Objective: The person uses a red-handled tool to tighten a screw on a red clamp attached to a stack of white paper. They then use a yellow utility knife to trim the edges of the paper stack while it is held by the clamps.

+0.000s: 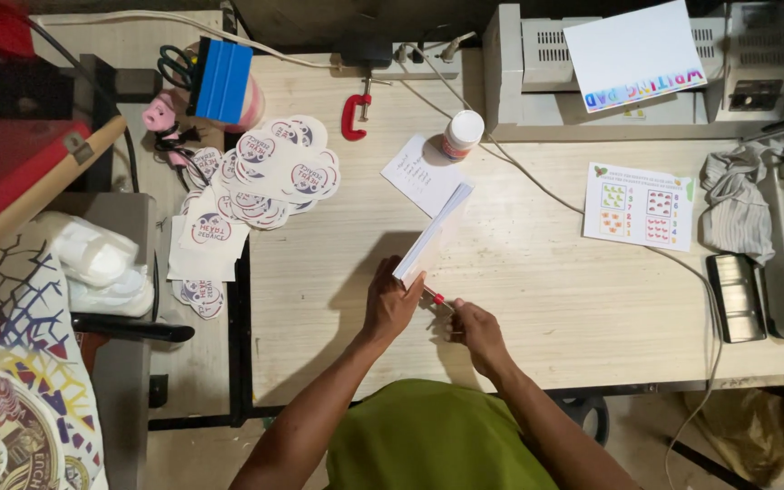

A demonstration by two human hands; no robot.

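Note:
My left hand grips the near end of a thick stack of white paper sheets, held on edge and tilted away over the pale wooden table. My right hand sits just right of it, pinching a small tool with a red part against the stack's bottom corner. The tool is mostly hidden by my fingers.
A loose printed slip and a white-capped bottle lie beyond the stack. Round printed stickers pile at the left, a red clamp at the far edge, a picture worksheet and crumpled cloth at the right. Machines line the back.

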